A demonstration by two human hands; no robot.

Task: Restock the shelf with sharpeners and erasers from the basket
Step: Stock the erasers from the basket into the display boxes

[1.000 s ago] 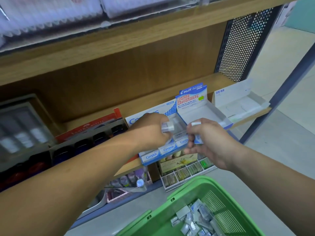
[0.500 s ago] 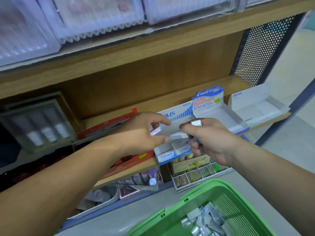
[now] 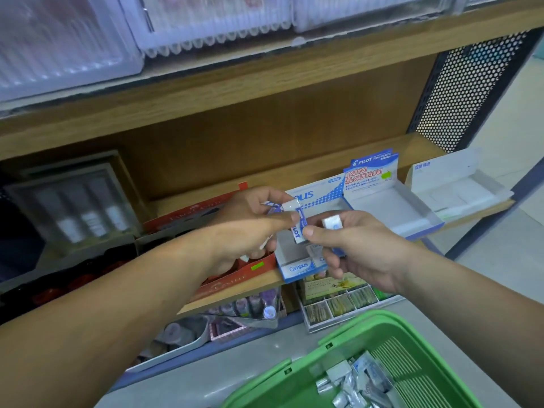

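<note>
Campus box (image 3: 297, 267) on shelf (image 3: 235, 293), Pilot box (image 3: 391, 201) right, basket (image 3: 294, 375) below.

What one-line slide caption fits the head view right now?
Left hand and right hand pinch a Pilot eraser before the shelf's Pilot box, green basket below.

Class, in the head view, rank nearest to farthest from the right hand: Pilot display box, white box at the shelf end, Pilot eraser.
1. Pilot eraser, held at the right hand's thumb.
2. Pilot display box, just behind it.
3. White box, far right.
</note>
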